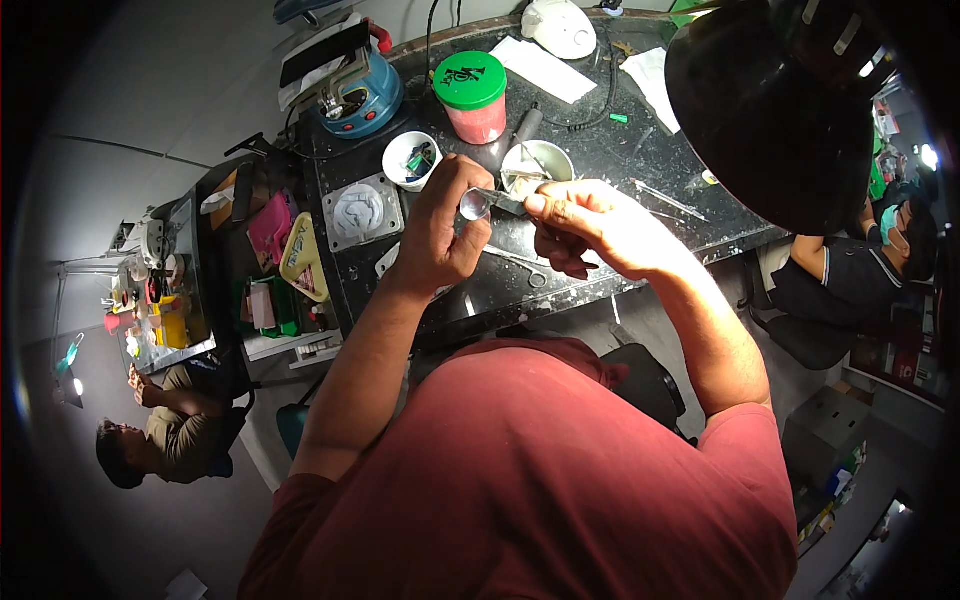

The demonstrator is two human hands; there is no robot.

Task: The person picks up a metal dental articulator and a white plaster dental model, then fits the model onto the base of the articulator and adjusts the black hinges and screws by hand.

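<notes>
Closed, my left hand (446, 232) grips a small round, shiny whitish piece (474, 205) between thumb and index finger. My right hand (592, 222) is closed on a slim pointed metal tool (505, 201), its tip at the piece's edge; its exact kind cannot be made out. Both hands are raised over the near edge of the black bench. Just behind them stand a white bowl (560, 160) with a thin stick across it and a white cup (402, 158) holding small green and dark bits. Scissor-like metal forceps (528, 266) lie below the hands.
A pink tub with a green lid (470, 82) and a blue machine (370, 98) stand farther back. A white square plate (362, 210) lies left. Thin tools (670, 199) rest at right, beneath a large black lamp shade (765, 110). Other people sit at both sides.
</notes>
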